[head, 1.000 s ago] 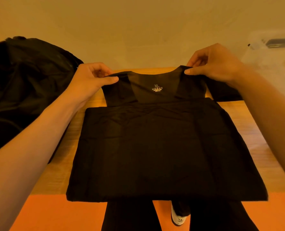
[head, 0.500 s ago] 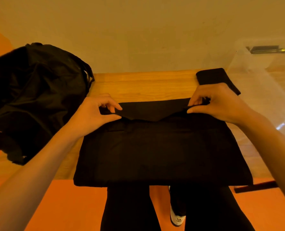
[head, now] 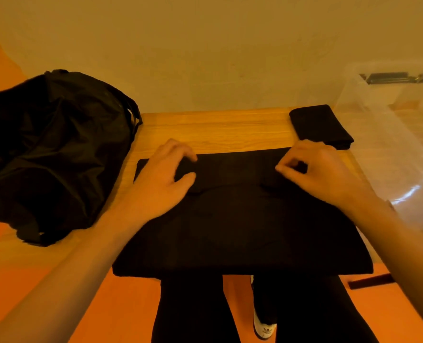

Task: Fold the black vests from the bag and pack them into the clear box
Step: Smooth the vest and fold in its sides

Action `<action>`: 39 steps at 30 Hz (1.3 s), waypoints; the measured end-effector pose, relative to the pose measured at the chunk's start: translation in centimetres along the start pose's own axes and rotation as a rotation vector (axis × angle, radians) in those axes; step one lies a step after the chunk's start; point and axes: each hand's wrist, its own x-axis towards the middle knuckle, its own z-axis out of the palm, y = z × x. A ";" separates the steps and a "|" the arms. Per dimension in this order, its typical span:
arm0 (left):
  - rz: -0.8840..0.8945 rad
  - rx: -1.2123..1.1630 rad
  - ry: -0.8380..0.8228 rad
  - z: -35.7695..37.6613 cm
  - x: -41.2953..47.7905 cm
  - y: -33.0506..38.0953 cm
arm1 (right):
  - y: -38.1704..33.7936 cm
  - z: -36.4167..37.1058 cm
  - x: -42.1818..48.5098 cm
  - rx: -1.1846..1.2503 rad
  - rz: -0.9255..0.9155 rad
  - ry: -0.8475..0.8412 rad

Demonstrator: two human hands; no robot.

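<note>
Black vest (head: 230, 226) lies flat on the surface (head: 217, 129), top folded down. Left hand (head: 160, 179) rests on the fold, fingers loosely bent, gripping nothing. Right hand (head: 321, 174) is curled over it, can't tell if it's pinching cloth. Bag (head: 52, 149) sits left of the vest, clear box (head: 391, 144) right.

Left forearm (head: 81, 256) and right forearm (head: 403, 243) enter from the near corners and angle inward over the desk (head: 205, 129). Both are bare, with the wrists straight.

Left grip (head: 160, 179): palm down on the vest (head: 230, 231), fingers curled, thumb spread toward the right.

Right grip (head: 324, 174): palm down, level with the left grip, knuckles raised, index finger and thumb curled with their tips close together.

The grips are well apart, near the vest's far corners. Whether either one pinches cloth cannot be determined.
</note>
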 end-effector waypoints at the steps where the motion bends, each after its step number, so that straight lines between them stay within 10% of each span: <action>1: -0.046 0.141 -0.044 0.8 0.6 0.5 | -0.5 0.6 0.5 -0.072 0.027 0.062; 8: -0.214 0.518 -0.253 5.3 2.4 -2.3 | 0.0 5.2 2.3 -0.375 0.222 -0.257; 39: -0.210 0.610 -0.113 4.6 4.1 -2.7 | 0.7 5.4 4.5 -0.334 0.199 0.012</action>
